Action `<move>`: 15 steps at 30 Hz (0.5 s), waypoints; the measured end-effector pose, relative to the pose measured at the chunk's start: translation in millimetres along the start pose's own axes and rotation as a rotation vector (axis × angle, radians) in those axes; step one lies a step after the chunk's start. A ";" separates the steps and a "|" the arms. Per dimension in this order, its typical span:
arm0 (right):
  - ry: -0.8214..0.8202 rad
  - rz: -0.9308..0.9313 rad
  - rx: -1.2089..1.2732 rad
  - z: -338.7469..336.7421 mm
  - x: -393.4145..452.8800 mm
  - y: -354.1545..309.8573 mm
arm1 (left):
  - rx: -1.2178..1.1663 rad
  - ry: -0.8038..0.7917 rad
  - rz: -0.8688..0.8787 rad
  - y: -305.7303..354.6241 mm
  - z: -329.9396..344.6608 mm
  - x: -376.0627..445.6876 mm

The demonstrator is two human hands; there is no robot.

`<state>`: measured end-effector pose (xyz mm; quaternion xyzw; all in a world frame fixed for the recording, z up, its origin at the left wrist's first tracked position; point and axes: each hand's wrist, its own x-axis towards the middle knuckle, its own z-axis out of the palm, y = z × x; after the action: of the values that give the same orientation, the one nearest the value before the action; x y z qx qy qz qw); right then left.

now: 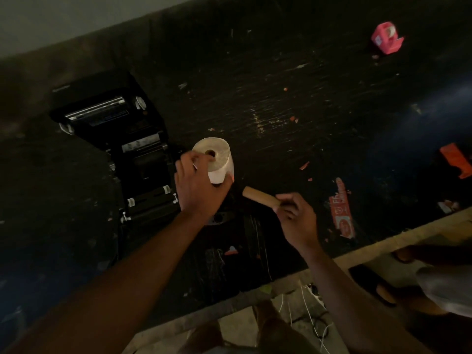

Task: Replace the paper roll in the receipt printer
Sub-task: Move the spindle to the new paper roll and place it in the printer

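Left hand (201,185) is wrapped round the fresh paper roll (215,159); the empty core (259,196) is pinched in the right hand (296,218). Loading into the open printer (120,139) is left.

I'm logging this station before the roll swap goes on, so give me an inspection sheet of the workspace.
Surface: dark counter, scuffed, littered with paper scraps.
Job's things: printer with lid open; new paper roll beside it; brown empty core.
Clutter: pink tape dispenser far side; red label strip; orange wrapper at right edge.
Hands: left hand grips the roll; right hand holds the core.
Cables: white wires on the floor.
Surroundings: dim room, pale wall behind, sandalled feet nearby.
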<state>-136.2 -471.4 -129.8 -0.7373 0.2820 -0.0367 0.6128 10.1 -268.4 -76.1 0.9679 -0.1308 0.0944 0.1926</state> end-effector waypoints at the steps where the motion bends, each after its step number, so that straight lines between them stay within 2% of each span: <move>1: -0.015 -0.040 -0.077 7.3 7.2 -4.5 | 0.031 -0.006 -0.027 1.0 -2.7 12.3; 4: -0.069 -0.161 -0.359 24.0 24.6 -15.0 | 0.108 -0.126 -0.088 8.1 -5.4 36.7; 7: -0.114 -0.256 -0.538 32.9 31.2 -15.4 | 0.181 -0.240 -0.099 12.9 -2.7 47.5; 11: -0.114 -0.290 -0.634 39.0 34.8 -7.9 | 0.188 -0.354 -0.141 8.2 0.4 55.2; 15: -0.060 -0.330 -0.612 54.0 42.1 -15.8 | 0.151 -0.398 -0.112 -3.3 2.2 58.0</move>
<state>-73.5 -441.7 -140.8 -0.9233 0.1385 -0.0273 0.3571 66.4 -278.9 -65.8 0.9849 -0.1050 -0.0998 0.0948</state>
